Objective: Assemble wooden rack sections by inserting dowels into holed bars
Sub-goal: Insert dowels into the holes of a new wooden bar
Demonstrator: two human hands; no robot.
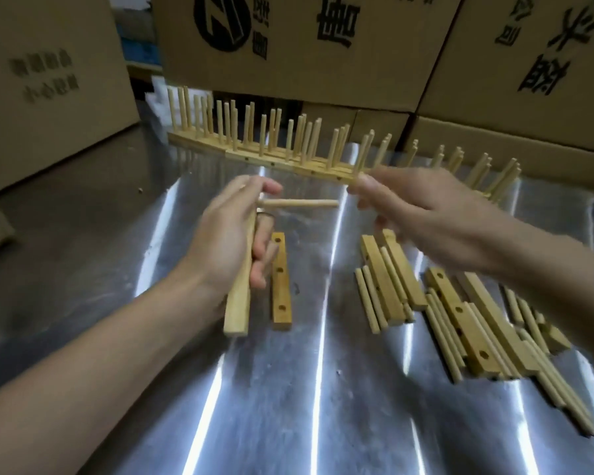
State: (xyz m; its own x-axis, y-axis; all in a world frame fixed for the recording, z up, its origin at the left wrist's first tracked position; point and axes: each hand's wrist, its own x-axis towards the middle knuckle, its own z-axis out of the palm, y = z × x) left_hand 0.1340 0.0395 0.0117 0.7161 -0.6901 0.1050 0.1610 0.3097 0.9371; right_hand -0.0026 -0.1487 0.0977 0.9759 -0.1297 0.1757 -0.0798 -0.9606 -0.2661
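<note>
Left hand (220,241): raised above the table (288,389), back of the hand toward the camera, forearm coming in from the lower left. The fingers are curled round the held bar, pinning it against the palm.
Held bar (237,310): in the air, long axis running from the fingers down and toward the camera. Its lower end pokes out below the palm, clear of the table.
Dowel (302,202): juts from the bar's upper end, level and pointing right, at a right angle to the bar. It looks seated in a hole, though the fingers partly hide the joint.
Loose bar (282,293): flat on the table just right of the left hand, three holes facing up, untouched.
Finished sections (271,159): a long row at the back, dowels upright, in front of the boxes (306,46).
Right hand (432,217): blurred, palm down, fingers loosely spread and holding nothing I can make out. Its fingertips hover just past the dowel's free end, not touching it.
Pile (384,279): bars and dowels lying mixed, below and to the right of the right hand.
Deciding relation: the bar's remaining holes presumably face right, like the seated dowel, so the next dowel has to enter along that same level axis. The right hand is nearer the pile, so it is the likelier one to fetch that dowel, while the left keeps the bar steady.
</note>
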